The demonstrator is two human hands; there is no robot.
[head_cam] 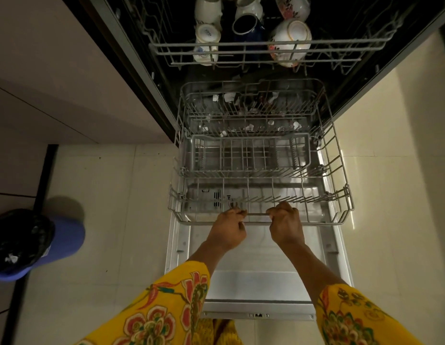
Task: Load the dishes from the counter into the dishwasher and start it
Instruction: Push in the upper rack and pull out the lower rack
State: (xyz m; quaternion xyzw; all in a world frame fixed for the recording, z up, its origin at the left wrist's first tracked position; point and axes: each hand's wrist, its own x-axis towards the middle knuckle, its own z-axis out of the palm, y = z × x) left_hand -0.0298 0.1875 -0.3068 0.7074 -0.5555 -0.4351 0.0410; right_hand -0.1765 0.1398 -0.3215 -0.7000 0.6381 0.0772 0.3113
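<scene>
The dishwasher stands open, its door (258,277) folded flat toward me. The grey wire lower rack (341,195) is pulled out over the door and holds no dishes that I can see. My left hand (228,230) and my right hand (286,225) both grip the rack's front rail, fingers curled over the wire. The upper rack (266,43) sits inside the dark tub and carries several cups (207,33) and a floral bowl (289,41), all upside down or tilted. A cutlery basket (251,155) lies in the lower rack's middle.
A blue bin (34,242) with a black liner stands on the pale tiled floor at the left. Cabinet fronts (54,83) flank the dishwasher on the left. The floor to the right of the door is bare tile.
</scene>
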